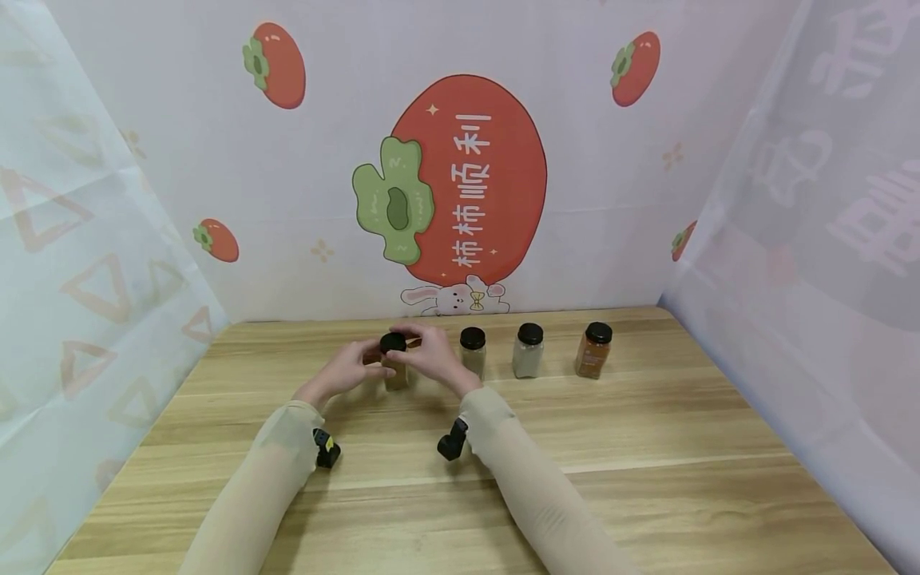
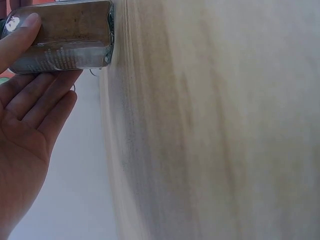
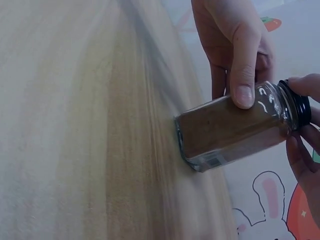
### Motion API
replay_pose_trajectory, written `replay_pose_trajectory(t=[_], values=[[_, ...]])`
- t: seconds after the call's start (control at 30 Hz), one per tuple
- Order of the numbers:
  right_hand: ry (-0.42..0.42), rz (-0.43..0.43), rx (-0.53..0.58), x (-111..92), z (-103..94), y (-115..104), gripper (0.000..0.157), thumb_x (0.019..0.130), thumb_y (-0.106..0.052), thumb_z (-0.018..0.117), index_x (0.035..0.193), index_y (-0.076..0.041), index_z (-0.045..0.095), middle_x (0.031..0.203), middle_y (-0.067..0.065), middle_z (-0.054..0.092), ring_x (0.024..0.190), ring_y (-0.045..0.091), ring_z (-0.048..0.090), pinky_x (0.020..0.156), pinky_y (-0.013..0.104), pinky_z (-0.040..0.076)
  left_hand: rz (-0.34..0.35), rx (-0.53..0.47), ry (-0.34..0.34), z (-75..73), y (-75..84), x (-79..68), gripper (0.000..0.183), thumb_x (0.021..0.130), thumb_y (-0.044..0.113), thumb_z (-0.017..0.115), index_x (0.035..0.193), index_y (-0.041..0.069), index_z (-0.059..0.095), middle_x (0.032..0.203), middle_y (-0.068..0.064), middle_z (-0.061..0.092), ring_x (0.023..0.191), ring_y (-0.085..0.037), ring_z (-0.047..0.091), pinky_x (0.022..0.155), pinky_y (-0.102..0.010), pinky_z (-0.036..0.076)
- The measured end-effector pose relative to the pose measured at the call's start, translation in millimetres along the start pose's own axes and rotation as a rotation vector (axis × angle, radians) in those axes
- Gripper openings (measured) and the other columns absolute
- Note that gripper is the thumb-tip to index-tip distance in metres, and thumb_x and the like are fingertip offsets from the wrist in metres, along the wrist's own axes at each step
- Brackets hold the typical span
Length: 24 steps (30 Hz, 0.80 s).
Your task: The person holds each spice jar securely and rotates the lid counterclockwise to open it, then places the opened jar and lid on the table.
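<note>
A glass spice jar of brown powder (image 1: 396, 378) with a black screw lid (image 3: 299, 106) is between both hands at the left of the jar row. My left hand (image 1: 346, 370) grips its body, thumb on one face (image 2: 20, 42) and fingers behind. On the lid, the thumb and fingers of my right hand (image 1: 434, 356) pinch the rim; the lid sits on the jar's neck. The right wrist view shows the jar tilted in the picture, its base close to the tabletop; whether it touches I cannot tell.
Right of the hands stand three more black-lidded jars: one brownish (image 1: 473, 359) partly behind the right wrist, one pale grey (image 1: 528, 359), one orange (image 1: 593, 355). All rest on a wood-grain table (image 1: 402, 511). A printed cloth backdrop (image 1: 604, 200) rises behind its far edge.
</note>
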State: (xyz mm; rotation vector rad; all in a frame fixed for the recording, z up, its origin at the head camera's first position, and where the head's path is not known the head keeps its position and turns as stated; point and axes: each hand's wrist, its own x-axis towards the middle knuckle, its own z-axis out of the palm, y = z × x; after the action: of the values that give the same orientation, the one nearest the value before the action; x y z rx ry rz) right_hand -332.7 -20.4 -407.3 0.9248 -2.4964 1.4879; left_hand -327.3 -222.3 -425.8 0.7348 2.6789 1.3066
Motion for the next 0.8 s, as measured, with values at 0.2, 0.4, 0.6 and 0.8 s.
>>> replay_pose_trajectory(t=[0.2,0.4,0.6,0.8], values=[[-0.081,-0.013,0.031,4.4,-6.8,1.7,0.041,0.084,-0.015,0.072,0.123,-0.009,0.063,0.121,0.007,0.065,0.111,0.018,0.059,0.093,0.040,0.051,0.001,-0.011,-0.013,-0.1,3.5,-0.9,0.048,0.084,0.023,0.073,0.127,0.010,0.057,0.121,-0.010,0.064,0.113,-0.028,0.060,0.101,-0.049,0.042],[-0.121,-0.019,0.043,6.8,-10.6,1.9,0.040,0.084,-0.011,0.072,0.123,-0.008,0.063,0.121,0.007,0.064,0.112,0.018,0.059,0.093,0.037,0.051,-0.003,-0.022,-0.020,-0.4,2.2,-0.8,0.052,0.084,0.020,0.072,0.131,0.008,0.054,0.126,-0.011,0.061,0.116,-0.030,0.058,0.102,-0.049,0.041],[-0.125,-0.030,0.052,6.3,-11.6,1.6,0.041,0.084,-0.011,0.072,0.123,-0.006,0.062,0.121,0.008,0.064,0.113,0.020,0.058,0.094,0.040,0.050,0.020,-0.007,-0.019,-1.6,10.6,-4.5,0.051,0.085,0.019,0.071,0.131,0.005,0.054,0.126,-0.014,0.061,0.115,-0.032,0.058,0.100,-0.050,0.042],[-0.093,-0.030,0.047,3.4,-9.2,2.7,0.046,0.083,-0.021,0.074,0.125,-0.010,0.061,0.121,0.006,0.064,0.112,0.017,0.058,0.093,0.041,0.051,0.031,-0.004,-0.034,-4.5,21.9,-8.2,0.049,0.086,0.017,0.070,0.129,0.001,0.054,0.124,-0.018,0.062,0.113,-0.034,0.059,0.098,-0.052,0.043]])
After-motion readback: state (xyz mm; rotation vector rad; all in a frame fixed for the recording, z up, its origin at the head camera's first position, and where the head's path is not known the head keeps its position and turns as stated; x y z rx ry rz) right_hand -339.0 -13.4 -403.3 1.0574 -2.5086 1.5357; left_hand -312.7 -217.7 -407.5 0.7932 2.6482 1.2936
